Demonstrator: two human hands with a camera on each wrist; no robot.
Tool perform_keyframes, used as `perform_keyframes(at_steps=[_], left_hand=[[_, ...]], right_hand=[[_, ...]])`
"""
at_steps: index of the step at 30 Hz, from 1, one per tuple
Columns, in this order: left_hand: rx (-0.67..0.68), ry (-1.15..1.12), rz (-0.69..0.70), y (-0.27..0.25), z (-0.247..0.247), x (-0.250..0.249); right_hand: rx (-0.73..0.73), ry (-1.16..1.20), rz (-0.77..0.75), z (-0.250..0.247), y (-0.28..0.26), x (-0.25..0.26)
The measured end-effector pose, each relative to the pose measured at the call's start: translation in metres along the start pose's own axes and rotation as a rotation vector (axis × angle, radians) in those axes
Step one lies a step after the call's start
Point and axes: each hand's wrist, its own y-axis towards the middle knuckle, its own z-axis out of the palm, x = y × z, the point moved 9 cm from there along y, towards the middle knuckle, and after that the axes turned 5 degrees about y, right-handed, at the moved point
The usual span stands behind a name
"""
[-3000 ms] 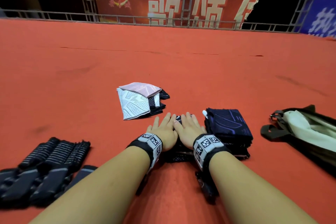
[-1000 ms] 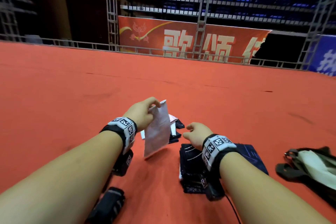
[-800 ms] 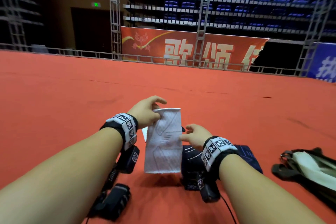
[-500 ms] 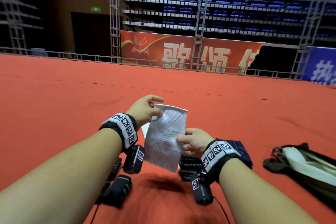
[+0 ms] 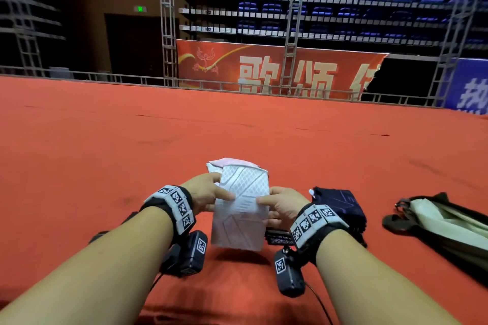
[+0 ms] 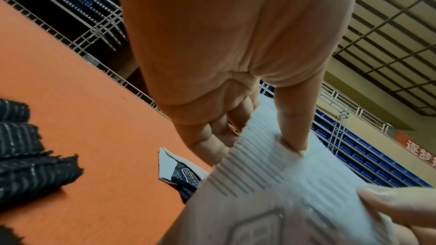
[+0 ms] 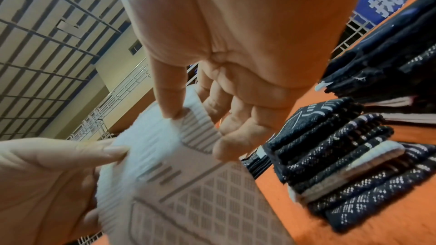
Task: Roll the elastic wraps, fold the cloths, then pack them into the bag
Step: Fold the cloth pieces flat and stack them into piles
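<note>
Both forearms are stretched forward side by side above the red carpeted floor [image 5: 111,166]. A white patterned cloth [image 5: 241,208] is held up off the floor between them. It is pinched at its left edge by the left hand [image 5: 204,194], thumb on the near face and curled fingers behind, and at its right edge by the right hand [image 5: 281,206] in the same way. Just right of it, folded dark cloths [image 5: 340,206] are stacked. Toward the right edge, a dark bag [image 5: 446,235] lies open, pale lining showing. Beyond the held cloth, more cloths [image 6: 181,176] lie unfolded.
</note>
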Motion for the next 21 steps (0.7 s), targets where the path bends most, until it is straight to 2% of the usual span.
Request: perform_keyframes(at_steps=[2,5,8,11,15,17,19,21], left_hand=[[-0.029,0.039,0.042,-0.001,-0.005,0.000],[-0.102,0.223,0.161,-0.001,-0.013,-0.007],[-0.126,0.413,0.208,-0.011,-0.006,-0.003],[-0.005,0.603,0.157,-0.020,0.016,0.028],[0.232,0.906,-0.029,-0.039,0.051,0.079],[0.289,0.963,-0.069,-0.046,0.062,0.090],[0.276,0.952,-0.109,-0.047,0.062,0.093],[0.268,0.905,-0.185,-0.046,0.059,0.095]], right_hand=[[-0.047,-0.059,-0.084,0.001,0.003,0.003],[-0.155,-0.359,-0.278,-0.005,0.004,0.017],[-0.074,-0.601,-0.366,0.003,0.002,0.015],[0.076,-0.715,-0.283,0.007,-0.003,-0.019],[0.242,-0.944,-0.063,0.007,-0.020,-0.079],[0.288,-1.084,-0.031,0.008,-0.023,-0.096],[0.299,-1.043,-0.029,0.008,-0.022,-0.102],[0.275,-0.902,-0.029,0.006,-0.021,-0.102]])
